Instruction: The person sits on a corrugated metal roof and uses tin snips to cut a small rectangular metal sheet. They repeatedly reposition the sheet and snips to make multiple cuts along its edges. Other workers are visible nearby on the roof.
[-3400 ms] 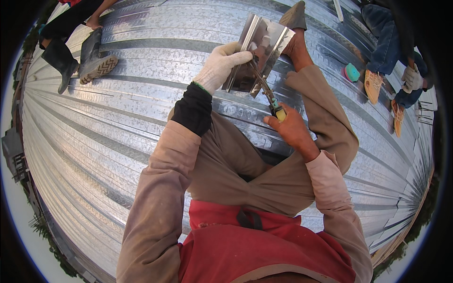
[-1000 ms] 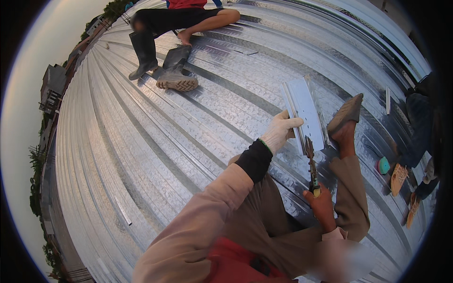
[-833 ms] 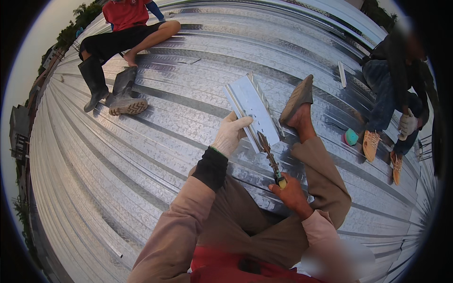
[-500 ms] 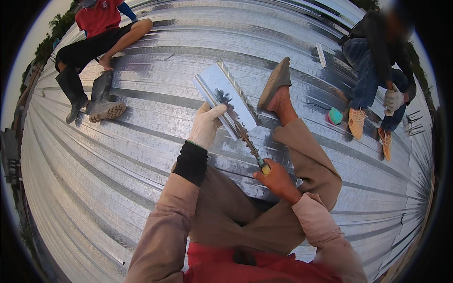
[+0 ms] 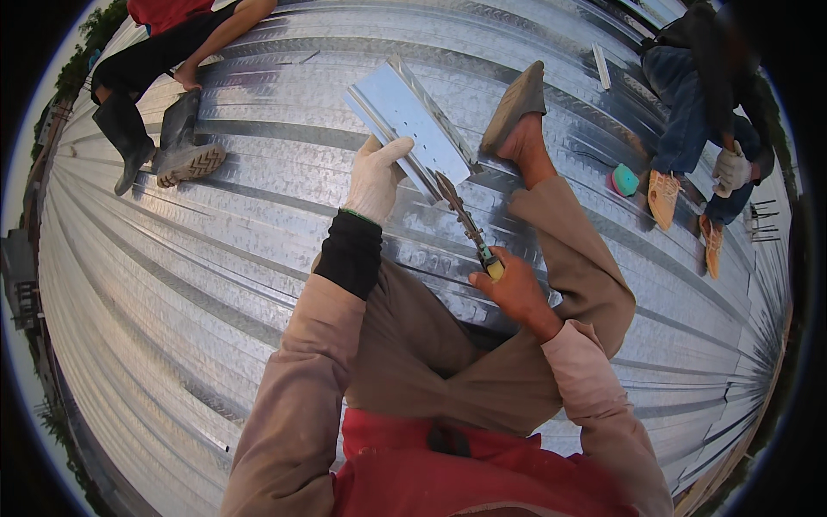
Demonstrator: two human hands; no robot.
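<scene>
My left hand (image 5: 376, 179), in a white knit glove, grips the long edge of a shiny piece of bent sheet metal (image 5: 403, 105), thumb on top. The piece has folded edges and a few small dark specks, and is held tilted above the roof. My bare right hand (image 5: 519, 293) is closed round the yellow-green handles of a pair of tin snips (image 5: 466, 221). The snips' jaws point up and left and meet the piece's near end. Whether the blades bite into the metal cannot be made out.
Ribbed metal roofing (image 5: 189, 284) spreads all around beneath me. My sandalled foot (image 5: 517, 112) is stretched out just right of the piece. A teal and pink round object (image 5: 624, 180) lies farther right. One person in rubber boots (image 5: 129, 142) sits far left; another, gloved (image 5: 732, 168), sits right.
The snips and sheet metal appear slightly higher in view, along with the surroundings. The dark reflection on the metal's face has mostly gone. Both hands keep their holds.
</scene>
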